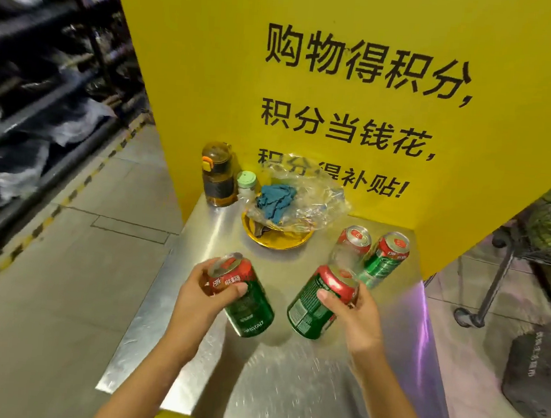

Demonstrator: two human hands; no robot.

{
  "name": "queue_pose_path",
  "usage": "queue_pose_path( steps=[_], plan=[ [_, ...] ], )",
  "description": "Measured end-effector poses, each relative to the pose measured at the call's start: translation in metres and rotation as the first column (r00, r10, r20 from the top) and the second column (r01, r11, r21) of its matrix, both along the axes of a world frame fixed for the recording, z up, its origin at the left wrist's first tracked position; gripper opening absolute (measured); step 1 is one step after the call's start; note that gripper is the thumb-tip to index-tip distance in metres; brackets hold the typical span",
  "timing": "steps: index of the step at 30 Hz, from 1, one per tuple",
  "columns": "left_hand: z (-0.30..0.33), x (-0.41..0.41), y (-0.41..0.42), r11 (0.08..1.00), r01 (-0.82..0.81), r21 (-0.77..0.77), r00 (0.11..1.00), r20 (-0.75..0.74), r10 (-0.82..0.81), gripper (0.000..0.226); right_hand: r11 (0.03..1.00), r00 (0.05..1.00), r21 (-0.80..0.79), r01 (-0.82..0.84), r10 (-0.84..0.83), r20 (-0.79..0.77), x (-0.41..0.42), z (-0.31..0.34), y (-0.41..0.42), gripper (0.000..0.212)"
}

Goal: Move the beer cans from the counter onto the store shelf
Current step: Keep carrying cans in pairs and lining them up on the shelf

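Beer cans, pick-up step: left hand (205, 289) and right hand (353, 310) each clasp one can (243, 297) (317, 304) over the counter (286, 376); two more (352, 249) (384, 260) stand beyond the right fingertips; next, carrying both to the shelf.

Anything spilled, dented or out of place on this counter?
No spill or dent shows. The left hand and right hand each grip a green-and-red beer can; two more cans stand behind. The only clutter is crumpled clear plastic and a teal cloth heaped on the yellow bowl.

Green-and-red beer cans (249, 298), yellow wall (214, 53) black lettering, teal cloth (275, 200)
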State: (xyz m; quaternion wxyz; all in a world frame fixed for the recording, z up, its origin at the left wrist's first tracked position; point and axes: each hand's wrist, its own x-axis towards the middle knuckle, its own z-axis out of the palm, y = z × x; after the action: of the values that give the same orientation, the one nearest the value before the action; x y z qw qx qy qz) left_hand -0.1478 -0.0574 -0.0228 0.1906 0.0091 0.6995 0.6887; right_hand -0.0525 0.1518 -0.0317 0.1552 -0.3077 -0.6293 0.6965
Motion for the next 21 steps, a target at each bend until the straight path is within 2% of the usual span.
queue_pose_path(
  steps=[2, 5, 12, 17, 21],
  plan=[
    [0.012, 0.007, -0.036, 0.997, -0.041, 0.063, 0.999, 0.006, 0.04, 0.074, 0.998, 0.998, -0.016, -0.053, 0.053, -0.04, -0.002, 0.011, -0.031, 0.046],
    [0.027, 0.015, -0.096, 0.994, -0.081, 0.07, 0.996, -0.031, 0.084, 0.071, 0.99, 0.988, -0.009, -0.141, 0.14, -0.064, -0.013, 0.027, -0.088, 0.063],
    [0.052, 0.038, -0.278, 0.936, -0.35, 0.017, 0.936, -0.039, 0.351, 0.081, 0.916, 0.914, 0.063, -0.397, 0.401, -0.068, -0.037, 0.056, -0.261, 0.07],
    [0.071, 0.057, -0.402, 0.858, -0.512, 0.04, 0.852, -0.104, 0.513, 0.04, 0.826, 0.822, 0.061, -0.56, 0.563, -0.087, -0.06, 0.062, -0.385, 0.056],
    [0.069, 0.066, -0.481, 0.765, -0.644, 0.027, 0.757, -0.125, 0.641, 0.038, 0.74, 0.735, 0.072, -0.668, 0.672, -0.09, -0.077, 0.063, -0.471, 0.055]
  ],
)
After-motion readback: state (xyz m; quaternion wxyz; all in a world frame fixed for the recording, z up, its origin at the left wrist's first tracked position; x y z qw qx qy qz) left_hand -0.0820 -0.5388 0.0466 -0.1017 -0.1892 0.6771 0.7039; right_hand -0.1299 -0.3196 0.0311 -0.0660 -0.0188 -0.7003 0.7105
